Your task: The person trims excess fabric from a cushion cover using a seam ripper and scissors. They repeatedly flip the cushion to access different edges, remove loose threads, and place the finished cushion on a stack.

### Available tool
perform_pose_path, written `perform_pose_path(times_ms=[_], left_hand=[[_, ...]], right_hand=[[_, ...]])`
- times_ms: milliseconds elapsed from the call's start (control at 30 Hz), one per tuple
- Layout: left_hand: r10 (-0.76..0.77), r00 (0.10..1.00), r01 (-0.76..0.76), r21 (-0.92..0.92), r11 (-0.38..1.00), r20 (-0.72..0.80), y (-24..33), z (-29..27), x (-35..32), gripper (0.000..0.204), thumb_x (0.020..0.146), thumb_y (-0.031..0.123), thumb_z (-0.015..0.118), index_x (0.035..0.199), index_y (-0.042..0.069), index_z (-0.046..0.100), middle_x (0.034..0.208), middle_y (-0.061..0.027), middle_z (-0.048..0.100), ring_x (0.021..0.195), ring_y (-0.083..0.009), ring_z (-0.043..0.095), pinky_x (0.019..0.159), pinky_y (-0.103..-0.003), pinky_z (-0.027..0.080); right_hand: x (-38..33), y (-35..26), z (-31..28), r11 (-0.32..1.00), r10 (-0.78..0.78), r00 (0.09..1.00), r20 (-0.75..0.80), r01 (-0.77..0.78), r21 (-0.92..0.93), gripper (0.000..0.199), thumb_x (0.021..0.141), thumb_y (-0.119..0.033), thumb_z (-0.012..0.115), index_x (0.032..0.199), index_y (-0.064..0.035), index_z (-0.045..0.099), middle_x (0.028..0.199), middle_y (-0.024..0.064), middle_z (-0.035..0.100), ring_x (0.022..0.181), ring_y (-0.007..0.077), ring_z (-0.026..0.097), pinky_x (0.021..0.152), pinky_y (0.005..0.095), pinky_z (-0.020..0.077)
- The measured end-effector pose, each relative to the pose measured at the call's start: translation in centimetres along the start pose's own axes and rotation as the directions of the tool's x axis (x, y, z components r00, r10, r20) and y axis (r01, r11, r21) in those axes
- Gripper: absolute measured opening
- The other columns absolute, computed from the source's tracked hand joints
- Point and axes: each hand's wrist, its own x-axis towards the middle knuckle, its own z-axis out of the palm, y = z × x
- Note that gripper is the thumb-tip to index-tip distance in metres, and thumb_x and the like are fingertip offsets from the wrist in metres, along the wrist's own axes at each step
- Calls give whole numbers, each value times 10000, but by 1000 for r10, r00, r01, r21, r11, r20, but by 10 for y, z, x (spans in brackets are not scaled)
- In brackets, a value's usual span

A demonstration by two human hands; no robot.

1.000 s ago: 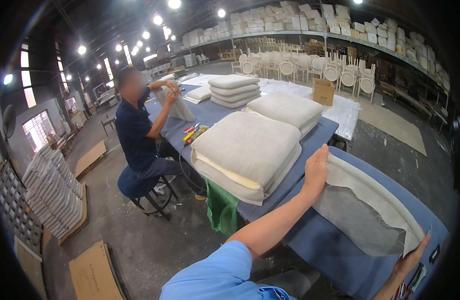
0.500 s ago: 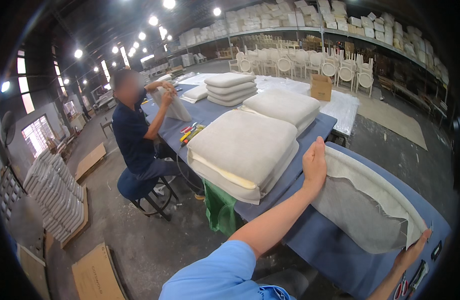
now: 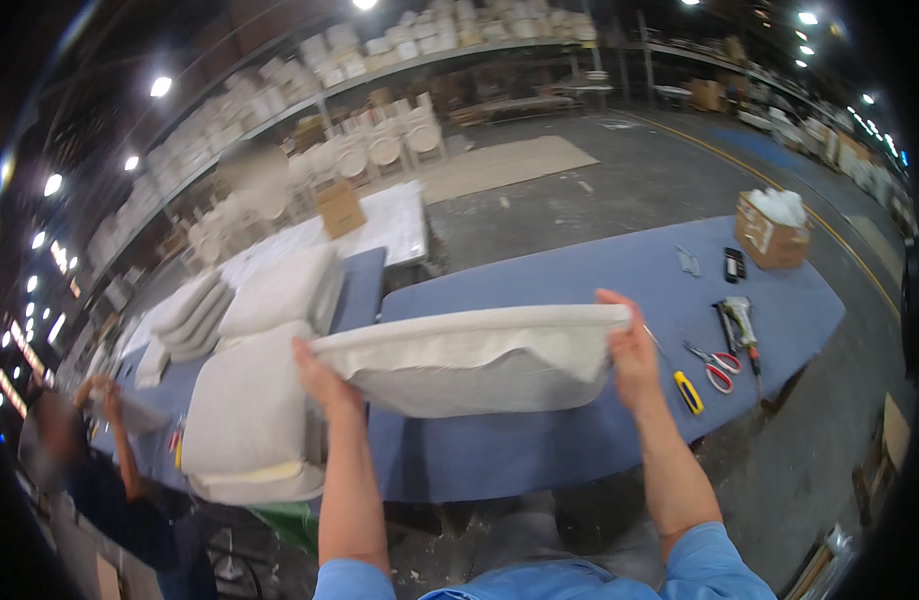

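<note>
Above the blue-covered table [image 3: 540, 450] I hold up a seat cushion [image 3: 480, 340] in light grey fabric, its long edge running nearly level between my hands. The fabric's loose, uneven lower edge hangs toward me. My left hand [image 3: 330, 385] grips the left end, close beside a stack of similar cushions [image 3: 245, 410]. At the other end my right hand [image 3: 635, 355] is closed on the corner, fingers partly hidden behind it. To the right of that hand lie a yellow-handled tool [image 3: 688, 393], red-handled scissors [image 3: 718, 368] and a staple gun [image 3: 742, 325].
A black device [image 3: 734, 265] and a cardboard box [image 3: 773, 235] with white material sit at the table's far right. More cushions [image 3: 280, 290] are piled on the left, where a co-worker [image 3: 120, 480] sits handling another. Chairs [image 3: 385, 150] stand at the back.
My view has swung right, bringing the tools and the right box into sight. The cushion is now held raised and level in front of me, still in both hands.
</note>
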Motion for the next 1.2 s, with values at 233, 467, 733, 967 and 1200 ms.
perform_pose_path(times_ms=[233,467,733,967,1200], left_hand=[[-96,984,110,-87,990,150,14,2,14,713,1045,606,504,1425,2,511,1335,-159,624,1213,-304,639,1022,-436,535],[-117,981,133,-100,986,156,19,-13,21,693,1037,618,506,1383,19,542,1302,-146,636,1194,-295,642,1014,-442,535],[-89,976,112,-111,987,197,19,-17,15,642,1050,630,494,1196,12,585,1119,-120,657,1054,-254,655,941,-414,531],[-84,992,97,-134,986,96,24,-6,4,612,1066,630,454,1022,40,615,953,-101,669,929,-247,669,870,-407,545],[-115,987,130,-132,983,113,23,-4,-1,593,1061,630,462,1014,55,600,946,-99,662,927,-246,666,855,-412,549]], right_hand=[[-28,-47,45,963,-163,972,170,194,-185,582,1023,-281,715,1502,-31,497,1291,119,648,1161,174,619,1011,325,492],[-36,-47,58,956,-215,962,166,242,-165,566,981,-210,754,1466,-30,524,1253,131,679,1120,209,667,959,335,526],[-41,-44,57,944,-269,947,176,296,-149,548,979,-170,743,1460,-19,529,1240,121,679,1104,198,665,952,325,523],[-42,-42,59,952,-268,949,167,288,-105,534,976,-135,735,1455,-15,533,1234,123,672,1081,186,659,939,318,523],[-42,-40,58,956,-267,953,144,280,-83,490,976,-152,705,1414,5,553,1212,136,673,1058,187,649,917,313,514]])
